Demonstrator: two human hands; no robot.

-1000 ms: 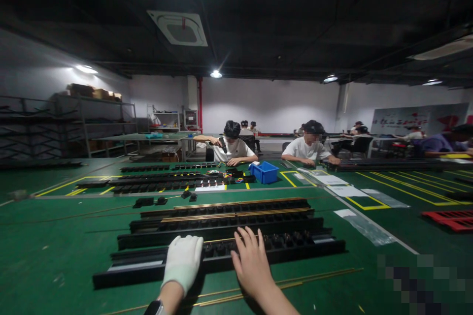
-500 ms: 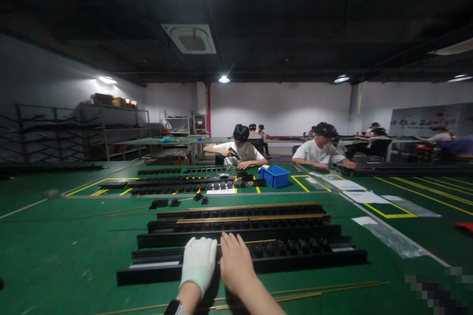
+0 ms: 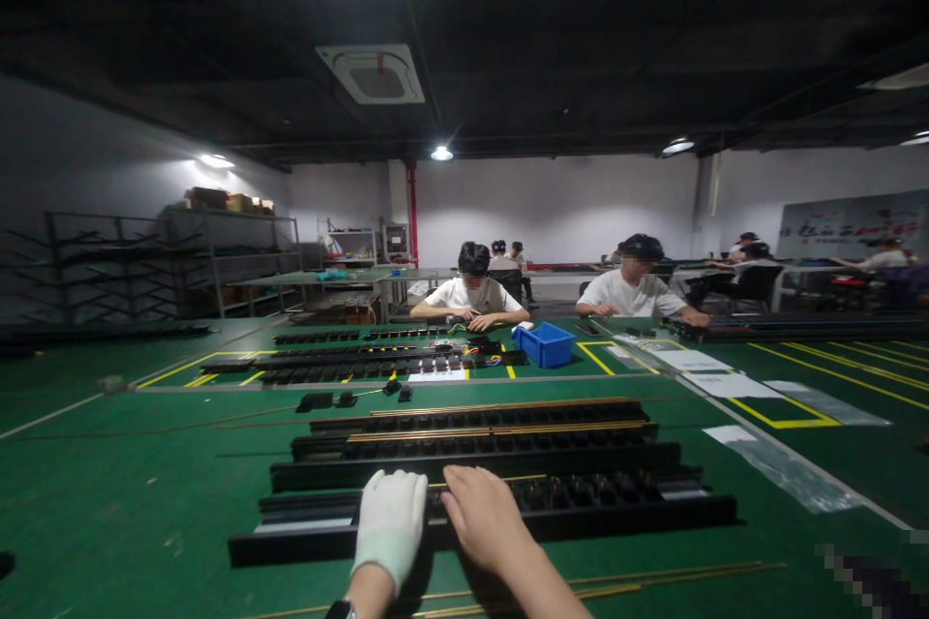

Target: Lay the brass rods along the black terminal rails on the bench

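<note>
Writing: the wall banner (image 3: 856,222) at the upper right of the frame bears dark and red characters, too blurred for me to read; the white sheet (image 3: 733,386) at right of centre is too distant for any print to be made out. Hands and work: the black rail (image 3: 616,524) lies across the lower centre of the frame on the green tabletop (image 3: 145,503), directly beneath my fingers. My left hand (image 3: 389,522), gloved in white, rests over its left half, fingers bent and held close together. My bare right hand (image 3: 485,515) lies just beside it, to the right, fingers together and curved over the rail; whether either hand pinches anything I cannot tell, the fingertips being hidden. A thin gold rod (image 3: 533,479) lies along the rail, visible in the gap between my hands and beyond the right one. Farther right, dark rounded parts (image 3: 581,491) sit in a row within the rail.
</note>
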